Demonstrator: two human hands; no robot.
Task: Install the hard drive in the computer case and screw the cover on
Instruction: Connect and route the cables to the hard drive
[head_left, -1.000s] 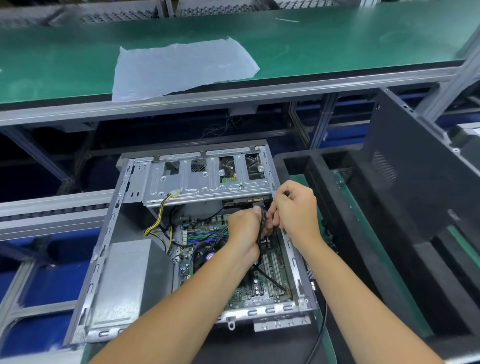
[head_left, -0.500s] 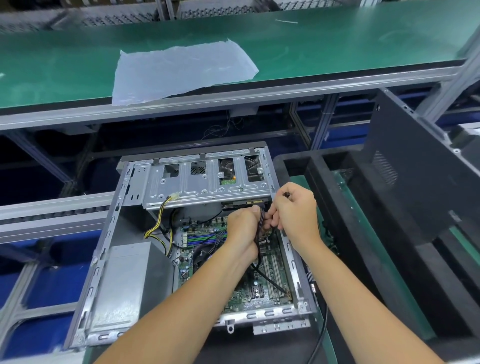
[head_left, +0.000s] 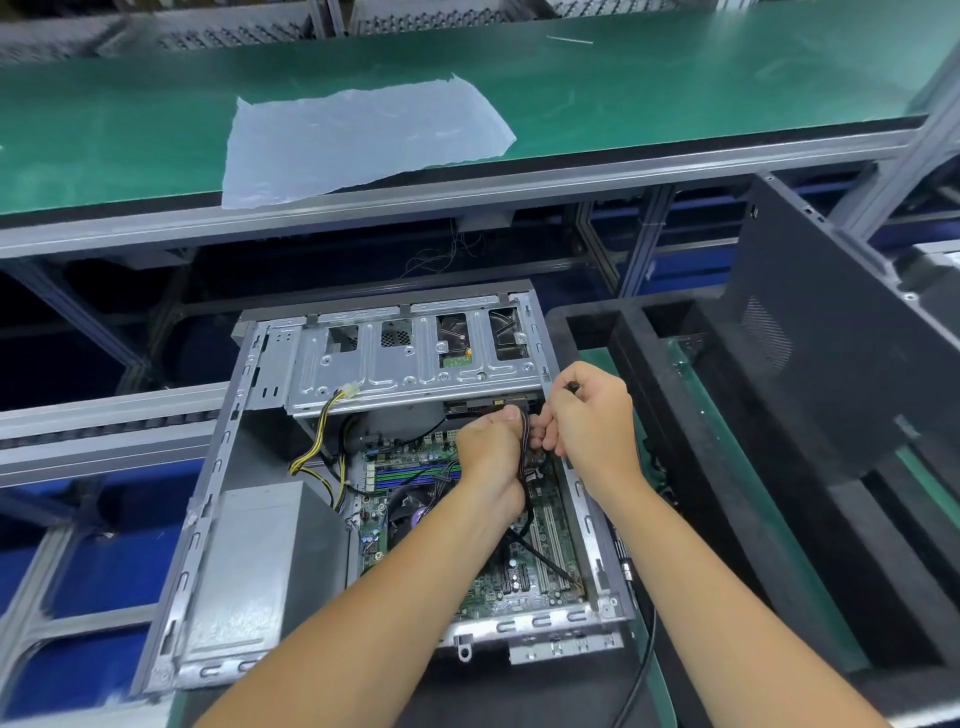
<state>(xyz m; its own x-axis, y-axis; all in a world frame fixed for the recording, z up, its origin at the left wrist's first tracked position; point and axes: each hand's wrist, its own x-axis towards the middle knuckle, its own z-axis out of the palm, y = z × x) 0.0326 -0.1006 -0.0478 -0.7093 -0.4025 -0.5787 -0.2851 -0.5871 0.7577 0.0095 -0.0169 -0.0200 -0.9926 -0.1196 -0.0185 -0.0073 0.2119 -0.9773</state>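
Right, both hands clench the black cable bundle (head_left: 523, 441): left hand (head_left: 491, 457) lower, right hand (head_left: 589, 415) nearer the hard drive (head_left: 488, 405) connector just above, bundle running vertical.

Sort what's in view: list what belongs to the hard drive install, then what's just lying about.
In the job:
computer case
black cable bundle, held by left hand and right hand
drive cage
dark side cover

Lying about:
plastic sheet
green conveyor

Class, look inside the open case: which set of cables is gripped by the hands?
The black cable bundle, held between the left hand and right hand. The yellow-and-black cables hang untouched.
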